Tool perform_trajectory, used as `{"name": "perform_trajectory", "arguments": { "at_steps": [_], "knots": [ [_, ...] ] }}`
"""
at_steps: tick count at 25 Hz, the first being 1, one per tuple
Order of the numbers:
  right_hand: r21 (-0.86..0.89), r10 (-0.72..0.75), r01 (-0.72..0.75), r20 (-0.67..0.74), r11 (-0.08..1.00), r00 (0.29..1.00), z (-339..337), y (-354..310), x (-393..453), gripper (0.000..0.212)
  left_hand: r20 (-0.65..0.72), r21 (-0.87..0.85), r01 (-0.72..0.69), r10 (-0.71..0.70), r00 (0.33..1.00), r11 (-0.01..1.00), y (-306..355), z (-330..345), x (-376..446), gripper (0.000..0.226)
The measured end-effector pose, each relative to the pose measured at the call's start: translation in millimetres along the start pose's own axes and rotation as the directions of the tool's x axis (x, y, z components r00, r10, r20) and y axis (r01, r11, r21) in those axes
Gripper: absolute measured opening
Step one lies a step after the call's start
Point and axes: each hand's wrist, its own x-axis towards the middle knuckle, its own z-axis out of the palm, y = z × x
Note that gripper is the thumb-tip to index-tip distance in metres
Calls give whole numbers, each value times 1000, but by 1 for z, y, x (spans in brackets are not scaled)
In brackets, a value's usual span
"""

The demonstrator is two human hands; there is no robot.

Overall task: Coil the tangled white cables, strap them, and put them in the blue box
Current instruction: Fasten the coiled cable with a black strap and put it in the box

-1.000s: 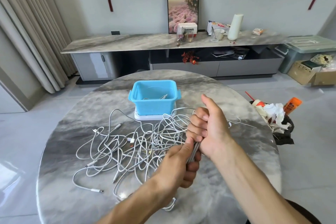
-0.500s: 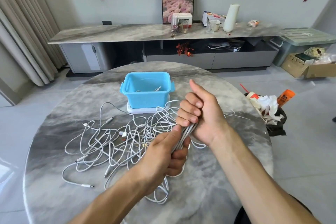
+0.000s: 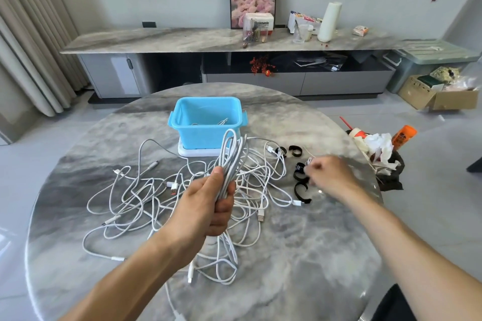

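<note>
The left hand (image 3: 208, 206) gripped a coiled cable bundle (image 3: 230, 156) upright just in front of the blue box (image 3: 207, 122). Right of the box, the right hand (image 3: 330, 173), fingers loosely curled, touched black straps (image 3: 300, 187) on the worktop (image 3: 300, 255); whether it pinched one was unclear.

Two hands show: the left hand (image 3: 208, 206) and the right hand (image 3: 330, 174). One blue box (image 3: 207, 122) stands on one white lid (image 3: 198, 151). One coiled bundle of white cable (image 3: 230, 156) rises upright. The loose white cables (image 3: 146, 198) on the one round desk (image 3: 300, 255) are too tangled to count. About five black straps (image 3: 300, 189) lie there; overlap hides the exact number.
</note>
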Motion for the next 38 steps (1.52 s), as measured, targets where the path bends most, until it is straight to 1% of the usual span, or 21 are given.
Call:
{"name": "perform_trajectory", "arguments": {
  "at_steps": [1, 4, 7, 9, 11, 12, 13, 14, 15, 16, 18, 19, 21, 26, 29, 31, 32, 33, 35, 37, 38],
  "knots": [
    [-120, -7, 9, 16, 993, 1000, 12, 5, 0, 33, -2, 20, -9, 9, 1000, 1000, -1, 1, 0, 39],
    [-268, 6, -14, -31, 963, 1000, 42, 5, 2, 39, 0, 75, -30, 30, 1000, 997, -4, 6, 0, 40],
    [-418, -30, 15, -30, 908, 999, 65, 2, 3, 17, 8, 92, -28, 28, 1000, 995, -5, 4, -2, 41],
    [-418, -41, 16, -52, 909, 998, 67, 1, 5, 9, -5, 83, -16, 16, 1000, 996, -6, -2, -3, 41],
    [-241, -43, 20, -89, 970, 995, 56, -7, 9, 5, -16, 69, -12, 13, 1000, 998, -7, -7, -3, 41],
    [-34, -31, 28, -108, 999, 994, 46, -18, 8, 7, -21, 63, -16, 17, 1000, 998, -6, -10, -4, 41],
    [243, -10, 36, -109, 969, 994, 36, -35, 2, 13, -24, 64, -22, 23, 999, 998, -5, -12, -4, 42],
    [526, 6, 44, -93, 849, 996, 25, -53, -11, 17, -26, 71, -27, 29, 999, 997, -5, -14, -3, 42],
    [747, 1, 41, -55, 664, 998, 16, -71, -29, 18, -28, 80, -31, 34, 999, 996, -5, -16, -4, 41],
    [882, -39, 20, -2, 471, 999, 8, -87, -48, 18, -30, 89, -33, 36, 999, 995, -5, -17, -4, 41],
    [981, -179, -82, 114, 178, 977, -1, -105, -82, 19, -34, 89, -24, 27, 999, 996, -6, -18, -4, 42],
    [985, -262, -137, 162, 109, 951, -4, -110, -94, 20, -37, 75, -17, 20, 999, 997, -6, -19, -5, 42],
    [978, -359, -201, 208, 56, 910, -3, -113, -101, 25, -50, 41, -15, 17, 999, 999, -5, -19, -6, 42],
    [976, -391, -217, 203, 7, 898, 5, -117, -104, 31, -60, 3, -37, 37, 997, 999, 0, -15, -8, 41],
    [990, -392, -137, 137, 29, 910, 9, -120, -109, 24, -53, -5, -41, 40, 998, 999, 0, -13, -7, 42],
    [985, -324, -13, 70, 173, 944, 12, -122, -108, 15, -46, 5, -38, 38, 998, 999, 0, -12, -8, 42],
    [960, -299, 79, 5, 270, 954, 13, -120, -106, 18, -42, 9, -37, 37, 998, 999, 0, -10, -8, 42],
    [904, -310, 202, -83, 376, 947, 14, -118, -104, 25, -37, 11, -37, 38, 999, 999, 0, -10, -8, 42],
    [715, -413, 450, -243, 535, 878, 14, -116, -101, 33, -41, 24, -39, 40, 998, 999, 1, -9, -9, 42],
    [611, -455, 556, -332, 563, 826, 13, -116, -101, 25, -48, 84, -57, 61, 997, 995, 2, -8, -8, 43],
    [655, -444, 539, -327, 530, 834, 12, -117, -103, 15, -51, 130, -68, 76, 996, 989, 2, -7, -8, 44]
  ]
}}
